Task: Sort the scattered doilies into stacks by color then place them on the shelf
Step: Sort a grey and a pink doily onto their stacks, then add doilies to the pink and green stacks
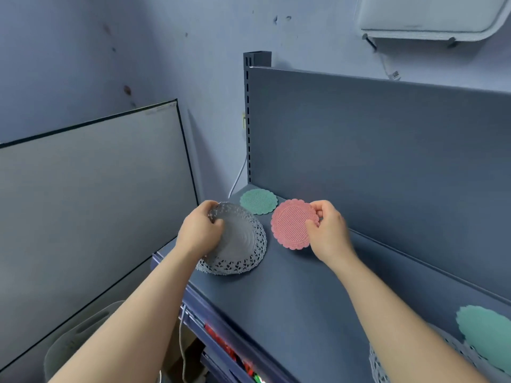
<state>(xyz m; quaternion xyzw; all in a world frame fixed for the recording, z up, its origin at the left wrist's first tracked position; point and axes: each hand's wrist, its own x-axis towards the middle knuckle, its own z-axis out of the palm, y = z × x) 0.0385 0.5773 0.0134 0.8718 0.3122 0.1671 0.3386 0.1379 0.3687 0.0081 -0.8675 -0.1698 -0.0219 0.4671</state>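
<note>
Two hands are working over the blue shelf [318, 286]. Left hand [200, 230] is closing its fingers on the far-left edge of a grey doily [240, 241], thumb on top; doily's near edge is lying on the shelf w/ the gripped side lifting & curling up. Looks like more than one grey layer at the near rim, can't tell how many. Right hand [329, 230] is pinching the right edge of a pink doily [290, 225] btwn thumb & fingers, holding it tilted, just right of the grey one; whether its low edge is touching the shelf, can't tell. Small green doily [258, 201] is lying flat at the back-left corner, just behind both, near the back panel [387, 150]. Bottom right, a bigger green doily [486, 335] is sitting on top of grey lace [378, 366], partly cut off by the frame & the right forearm. White board [91, 189] is leaning left of the shelf.
</note>
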